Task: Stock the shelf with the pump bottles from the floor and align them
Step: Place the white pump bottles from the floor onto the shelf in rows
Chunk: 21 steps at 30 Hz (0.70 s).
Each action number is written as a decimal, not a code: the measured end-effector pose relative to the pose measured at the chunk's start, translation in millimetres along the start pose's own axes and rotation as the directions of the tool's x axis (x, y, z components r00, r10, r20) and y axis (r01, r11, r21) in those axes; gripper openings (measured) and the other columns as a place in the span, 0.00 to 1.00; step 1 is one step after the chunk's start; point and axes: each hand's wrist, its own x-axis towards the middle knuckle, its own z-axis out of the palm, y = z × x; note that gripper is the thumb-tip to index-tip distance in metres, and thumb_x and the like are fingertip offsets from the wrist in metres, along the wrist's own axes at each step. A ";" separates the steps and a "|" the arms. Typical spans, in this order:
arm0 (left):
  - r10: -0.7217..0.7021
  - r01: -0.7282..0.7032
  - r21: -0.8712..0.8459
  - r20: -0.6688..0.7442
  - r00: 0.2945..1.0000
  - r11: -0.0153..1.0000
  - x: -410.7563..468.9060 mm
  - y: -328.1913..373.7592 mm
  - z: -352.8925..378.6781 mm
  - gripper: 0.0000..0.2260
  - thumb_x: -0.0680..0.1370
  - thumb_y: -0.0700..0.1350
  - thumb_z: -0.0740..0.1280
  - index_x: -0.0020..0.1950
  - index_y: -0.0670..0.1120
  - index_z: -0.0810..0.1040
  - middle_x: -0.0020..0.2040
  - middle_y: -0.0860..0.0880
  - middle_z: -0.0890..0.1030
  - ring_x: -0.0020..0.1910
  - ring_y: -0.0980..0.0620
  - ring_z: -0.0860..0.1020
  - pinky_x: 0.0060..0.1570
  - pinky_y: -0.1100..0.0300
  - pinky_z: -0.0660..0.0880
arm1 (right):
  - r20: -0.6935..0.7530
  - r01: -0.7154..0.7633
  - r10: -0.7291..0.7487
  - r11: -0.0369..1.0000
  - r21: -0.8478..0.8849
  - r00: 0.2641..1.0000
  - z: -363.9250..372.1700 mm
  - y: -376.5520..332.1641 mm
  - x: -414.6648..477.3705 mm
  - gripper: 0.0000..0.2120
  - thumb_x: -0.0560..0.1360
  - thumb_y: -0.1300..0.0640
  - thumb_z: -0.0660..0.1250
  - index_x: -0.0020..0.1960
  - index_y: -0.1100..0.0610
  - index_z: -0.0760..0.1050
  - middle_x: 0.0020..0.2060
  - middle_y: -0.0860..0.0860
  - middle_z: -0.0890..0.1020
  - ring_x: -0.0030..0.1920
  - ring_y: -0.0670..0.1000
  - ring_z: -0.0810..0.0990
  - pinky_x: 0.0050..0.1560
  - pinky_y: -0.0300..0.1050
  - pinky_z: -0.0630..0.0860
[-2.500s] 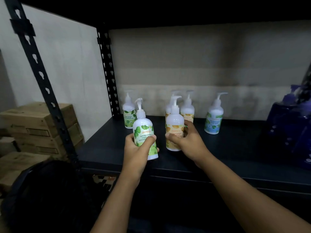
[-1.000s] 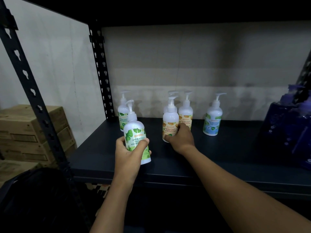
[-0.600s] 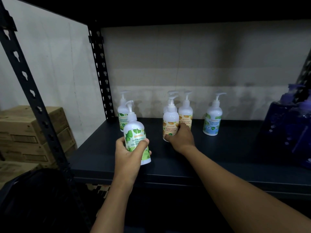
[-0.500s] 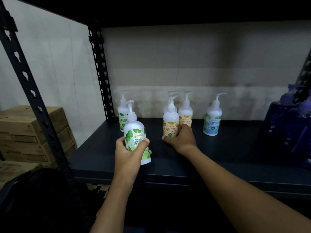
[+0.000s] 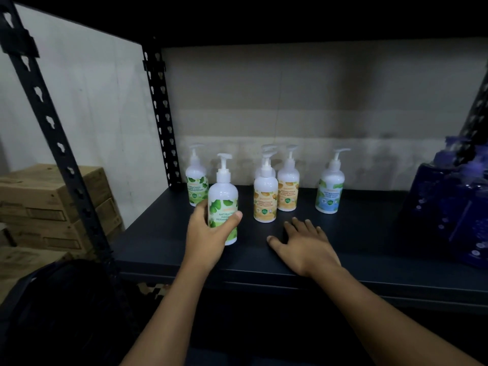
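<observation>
Dark shelf board (image 5: 356,249) in a metal rack, with a slotted upright (image 5: 158,114) at the far left corner.

1. Green-label pump bottle (image 5: 223,199): upright, near left part of the board. The left hand (image 5: 207,233) grips its lower body, thumb across the label. Whether its base sits on the board cannot be told.
2. Second green-label bottle (image 5: 196,180): upright, far left, just behind the first.
3. Nearer orange-label bottle (image 5: 265,199): upright, centre. A further pump head (image 5: 269,148) shows behind it, body hidden.
4. Farther orange-label bottle (image 5: 288,191): upright, just right of item 3.
5. Blue-label bottle (image 5: 329,192): upright, apart to the right.

Right hand (image 5: 303,245): palm down over the board, fingers straight and spread, nearer than the orange pair, holding nothing.

Dark blue packs (image 5: 449,207) stand at the right. Cardboard boxes (image 5: 52,202) are stacked outside the rack, left.
</observation>
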 end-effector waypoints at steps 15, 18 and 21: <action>-0.049 0.075 0.332 -0.087 0.995 0.940 35.3 -30.4 -5.4 0.32 0.61 0.56 0.83 0.58 0.49 0.72 0.54 0.52 0.80 0.49 0.55 0.81 0.40 0.66 0.73 | -0.006 -0.017 0.017 1.000 -0.014 1.000 -3.5 -3.0 -2.1 0.37 0.78 0.30 0.48 0.80 0.50 0.59 0.81 0.50 0.56 0.81 0.55 0.52 0.79 0.55 0.50; -0.042 0.083 0.368 -0.119 0.992 0.926 36.8 -31.3 -4.2 0.27 0.63 0.54 0.83 0.53 0.48 0.73 0.51 0.52 0.81 0.47 0.53 0.80 0.37 0.67 0.70 | -0.003 -0.013 0.013 1.000 -0.017 1.000 -3.4 -2.8 -2.2 0.37 0.78 0.30 0.47 0.80 0.50 0.59 0.81 0.50 0.56 0.81 0.55 0.52 0.79 0.55 0.50; -0.071 0.106 0.353 -0.112 0.991 0.929 43.5 -31.6 -2.1 0.23 0.67 0.50 0.82 0.53 0.48 0.72 0.48 0.54 0.79 0.45 0.54 0.78 0.35 0.68 0.68 | -0.006 -0.013 0.013 1.000 -0.018 1.000 -3.2 -2.1 -0.8 0.37 0.78 0.30 0.47 0.79 0.50 0.59 0.81 0.50 0.57 0.80 0.54 0.52 0.79 0.55 0.50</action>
